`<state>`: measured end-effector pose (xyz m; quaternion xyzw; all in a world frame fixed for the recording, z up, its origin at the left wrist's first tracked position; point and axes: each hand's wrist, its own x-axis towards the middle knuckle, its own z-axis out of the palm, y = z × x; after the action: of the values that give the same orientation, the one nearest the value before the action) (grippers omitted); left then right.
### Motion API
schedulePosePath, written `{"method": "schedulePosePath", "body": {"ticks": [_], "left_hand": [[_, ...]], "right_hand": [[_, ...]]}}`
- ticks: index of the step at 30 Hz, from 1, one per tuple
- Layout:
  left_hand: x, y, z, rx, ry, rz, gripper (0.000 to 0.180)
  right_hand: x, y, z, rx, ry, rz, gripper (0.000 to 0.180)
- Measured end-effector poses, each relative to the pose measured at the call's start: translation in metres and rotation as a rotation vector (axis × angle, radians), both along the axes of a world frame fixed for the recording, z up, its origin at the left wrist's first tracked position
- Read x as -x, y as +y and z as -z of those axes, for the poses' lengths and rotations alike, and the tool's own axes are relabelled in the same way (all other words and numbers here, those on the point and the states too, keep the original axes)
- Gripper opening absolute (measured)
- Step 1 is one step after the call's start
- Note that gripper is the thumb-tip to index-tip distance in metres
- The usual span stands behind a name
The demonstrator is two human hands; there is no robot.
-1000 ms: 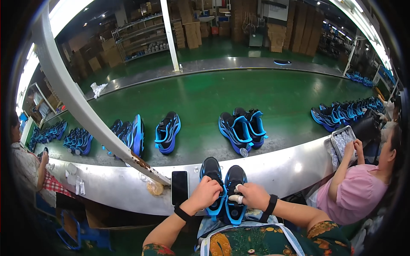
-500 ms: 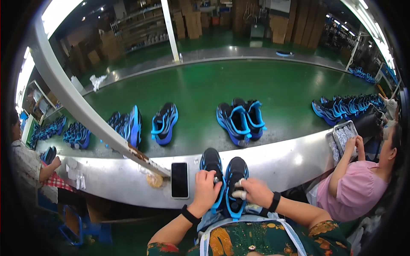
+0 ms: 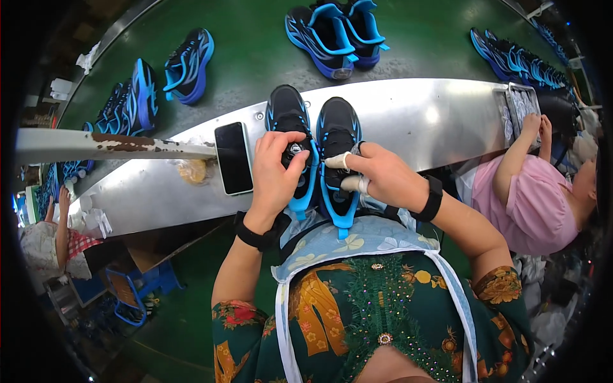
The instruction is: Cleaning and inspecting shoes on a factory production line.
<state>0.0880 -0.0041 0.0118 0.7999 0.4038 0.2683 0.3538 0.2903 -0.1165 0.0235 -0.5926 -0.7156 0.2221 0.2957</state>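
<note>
Two black-and-blue sneakers stand side by side before me, toes pointing away, at the bench's near edge. Over the left sneaker (image 3: pixel 287 108), my left hand (image 3: pixel 271 172) curls its thumb and forefinger around a small round silver-and-black piece (image 3: pixel 295 148) at the tongue. My right hand (image 3: pixel 383 175) bends over the right sneaker (image 3: pixel 338 118), its thumb and forefinger wearing pale finger covers. Those fingertips touch the tongue and lace area; what lies between them is hidden. Blue pull loops at both heels face me.
A phone (image 3: pixel 234 158) lies left of the sneakers on the metal bench (image 3: pixel 408 121), near a yellowish round item (image 3: pixel 191 171) and a white post (image 3: pixel 147 145). More sneakers (image 3: pixel 332 38) stand on the green belt (image 3: pixel 249 45). A co-worker in pink (image 3: pixel 536 204) sits at right beside a tray (image 3: pixel 522 105).
My view has tipped downward, so bench and sneakers appear higher in the picture. Both hands stay at the same two sneakers, with the fingers slightly shifted.
</note>
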Motion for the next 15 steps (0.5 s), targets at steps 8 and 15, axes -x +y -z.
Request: {"method": "schedulePosePath", "body": {"ticks": [8, 15], "left_hand": [[0.004, -0.006, -0.007, -0.011, -0.01, 0.081, 0.024], [-0.002, -0.007, -0.006, 0.002, -0.05, 0.058, 0.021]], "right_hand": [[0.007, -0.006, 0.005, -0.192, -0.168, 0.088, 0.036], [0.003, -0.004, 0.002, -0.036, -0.174, 0.093, 0.043]]}}
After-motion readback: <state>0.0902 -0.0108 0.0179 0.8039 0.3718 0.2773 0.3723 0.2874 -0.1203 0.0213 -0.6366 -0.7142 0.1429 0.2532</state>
